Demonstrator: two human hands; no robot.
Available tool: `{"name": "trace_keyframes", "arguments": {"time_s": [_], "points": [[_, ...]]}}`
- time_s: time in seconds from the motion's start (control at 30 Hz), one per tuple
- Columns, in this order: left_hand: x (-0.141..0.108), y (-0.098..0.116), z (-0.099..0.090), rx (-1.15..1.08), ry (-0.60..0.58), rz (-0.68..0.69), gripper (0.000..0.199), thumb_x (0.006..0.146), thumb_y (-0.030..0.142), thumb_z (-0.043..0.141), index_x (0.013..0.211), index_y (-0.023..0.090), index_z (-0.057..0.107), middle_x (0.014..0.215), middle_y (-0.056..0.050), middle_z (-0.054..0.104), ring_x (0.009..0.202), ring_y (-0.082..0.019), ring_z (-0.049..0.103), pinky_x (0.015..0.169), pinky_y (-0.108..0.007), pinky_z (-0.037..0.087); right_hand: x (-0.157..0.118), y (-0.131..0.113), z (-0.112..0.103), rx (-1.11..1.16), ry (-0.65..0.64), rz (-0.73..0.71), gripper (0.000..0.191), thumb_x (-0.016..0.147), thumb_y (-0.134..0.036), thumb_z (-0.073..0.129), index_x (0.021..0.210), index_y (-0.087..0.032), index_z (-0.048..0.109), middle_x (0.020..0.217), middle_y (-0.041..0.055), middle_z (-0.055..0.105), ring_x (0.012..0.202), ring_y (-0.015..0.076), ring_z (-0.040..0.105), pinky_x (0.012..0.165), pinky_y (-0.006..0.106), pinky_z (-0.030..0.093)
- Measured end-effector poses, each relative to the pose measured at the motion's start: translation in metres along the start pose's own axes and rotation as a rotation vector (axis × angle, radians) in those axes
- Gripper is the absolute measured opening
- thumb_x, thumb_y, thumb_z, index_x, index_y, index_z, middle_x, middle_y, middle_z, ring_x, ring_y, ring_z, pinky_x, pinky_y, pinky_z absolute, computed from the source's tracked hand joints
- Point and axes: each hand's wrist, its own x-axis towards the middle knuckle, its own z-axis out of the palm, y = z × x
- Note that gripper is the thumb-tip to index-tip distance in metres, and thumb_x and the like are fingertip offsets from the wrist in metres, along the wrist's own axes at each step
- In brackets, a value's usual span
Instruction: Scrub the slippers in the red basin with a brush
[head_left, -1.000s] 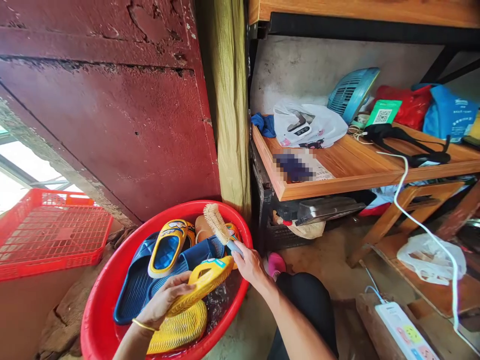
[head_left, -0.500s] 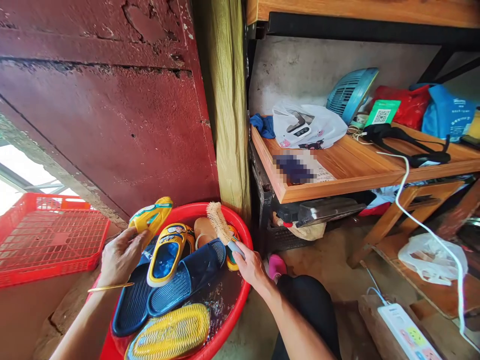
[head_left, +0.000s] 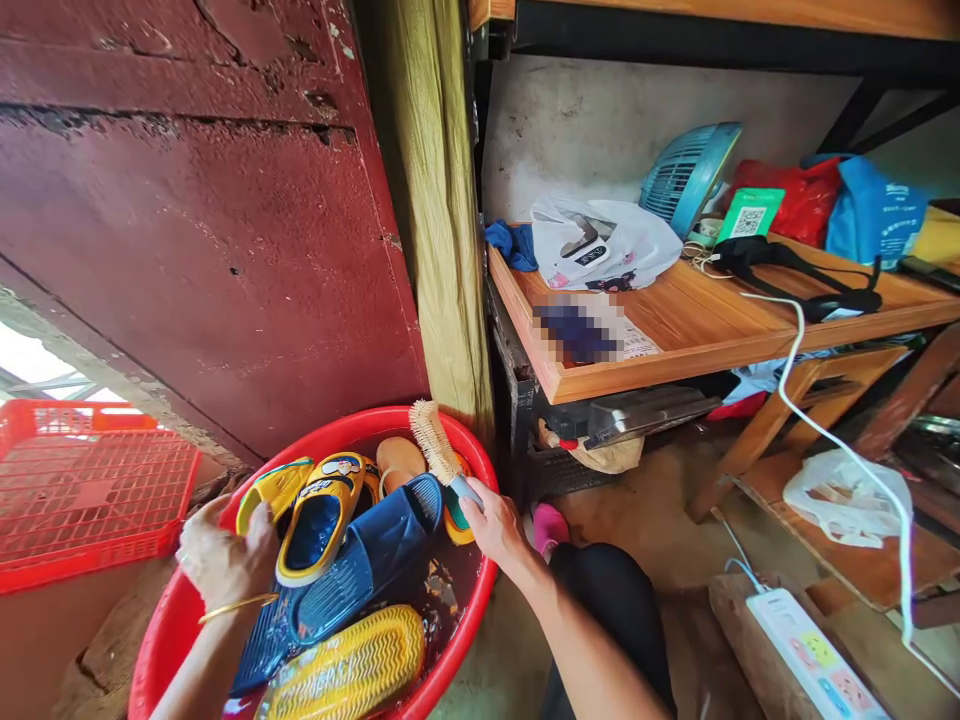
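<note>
My left hand (head_left: 229, 552) is low at the left side of a red basin (head_left: 489, 470), closed round the near end of a yellow slipper (head_left: 274, 488) with a green edge. My fingertips are partly hidden there. In my right hand (head_left: 495, 525) is a scrub brush (head_left: 436, 445) with pale bristles and a grey handle, held upright over the basin's right side. Between my hands, a yellow child's clog (head_left: 319, 520) lies on a blue slide sandal (head_left: 367, 560). A yellow slipper (head_left: 349, 660) rests sole up at the front. A tan shoe (head_left: 400, 463) sits behind, in dark water.
A red plastic crate (head_left: 90, 500) stands at left by a maroon door (head_left: 195, 260). To the right, a wooden tray table (head_left: 675, 350) bears a white plastic bag (head_left: 607, 240) and a blue fan (head_left: 690, 175). A power strip (head_left: 814, 655) with a white cable lies lower right.
My left hand has lowered the yellow slipper from above the rim down into the basin, beside the clog. My right hand keeps the brush in nearly the same place. The view has shifted slightly.
</note>
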Motion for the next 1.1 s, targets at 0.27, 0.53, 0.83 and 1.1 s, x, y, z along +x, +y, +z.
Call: {"name": "trace_keyframes", "arguments": {"time_s": [0.27,0.53,0.83,1.1], "points": [[-0.135,0.112,0.008,-0.151,-0.97,0.754,0.029,0.096,0.037,0.042,0.11,0.025,0.065,0.104,-0.006,0.075,0.094,-0.021,0.071,0.081,-0.03,0.052,-0.002,-0.003,0.0,0.03,0.039,-0.027,0.041,0.098,-0.034,0.047,0.134,-0.021,0.063,0.117,0.0086,0.074,0.105,0.022,0.07,0.091,0.029,0.051],[-0.118,0.121,0.032,0.098,-1.014,0.549,0.027,0.097,0.033,0.037,0.097,0.023,0.062,0.102,-0.007,0.076,0.096,-0.022,0.072,0.075,-0.029,0.049,-0.002,-0.001,-0.005,0.021,0.047,-0.033,0.041,0.098,-0.034,0.046,0.132,-0.019,0.064,0.117,0.0101,0.074,0.103,0.0235,0.071,0.092,0.03,0.051],[-0.106,0.137,0.062,0.208,-0.918,0.348,0.038,0.097,0.043,0.035,0.11,0.016,0.06,0.111,-0.018,0.071,0.105,-0.03,0.069,0.084,-0.037,0.051,-0.005,-0.003,-0.005,0.009,0.029,-0.034,0.042,0.099,-0.035,0.045,0.133,-0.019,0.062,0.115,0.0099,0.075,0.102,0.0226,0.071,0.091,0.028,0.051],[-0.12,0.121,0.08,0.137,-0.912,0.221,0.046,0.096,0.055,0.031,0.112,0.018,0.054,0.119,-0.018,0.065,0.108,-0.03,0.068,0.083,-0.039,0.05,-0.003,-0.002,-0.003,0.005,0.007,-0.045,0.042,0.099,-0.035,0.046,0.135,-0.019,0.061,0.116,0.0101,0.074,0.101,0.0222,0.071,0.091,0.028,0.051]]}}
